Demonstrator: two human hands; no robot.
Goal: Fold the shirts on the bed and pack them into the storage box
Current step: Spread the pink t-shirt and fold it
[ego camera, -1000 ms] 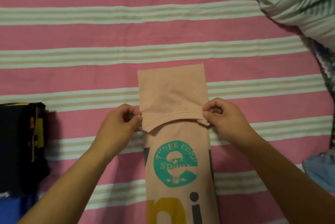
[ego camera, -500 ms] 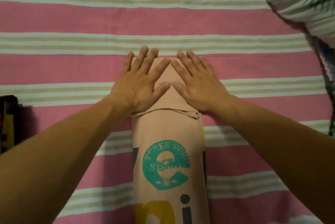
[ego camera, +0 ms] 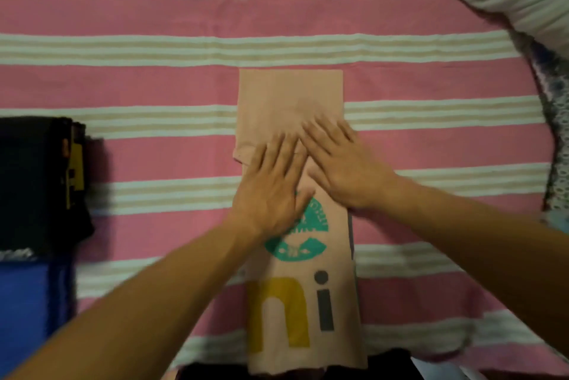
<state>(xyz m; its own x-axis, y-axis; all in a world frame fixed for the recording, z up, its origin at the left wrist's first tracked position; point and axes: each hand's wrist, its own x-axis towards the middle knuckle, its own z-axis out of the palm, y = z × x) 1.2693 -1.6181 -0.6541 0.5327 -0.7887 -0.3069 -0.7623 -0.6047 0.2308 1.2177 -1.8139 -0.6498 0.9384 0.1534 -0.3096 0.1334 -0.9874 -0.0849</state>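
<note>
Mid-fold. Peach shirt flat on bed, narrowed to a strip, top flap folded down. Left hand & right hand pressing over flap edge, fingers straight, slightly spread, gripping nothing. Dark folded stack well left of shirt. Left to do: approx. one more fold, then pack; box not clearly visible.

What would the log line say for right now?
step: smoothing fold | left hand: flat on peach shirt | right hand: flat on shirt

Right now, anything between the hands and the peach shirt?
Nothing visible. Left hand and right hand both lie flat, fingers straight, directly on the peach shirt, over the edge of its folded-down top. No storage box can be identified in this view.
</note>
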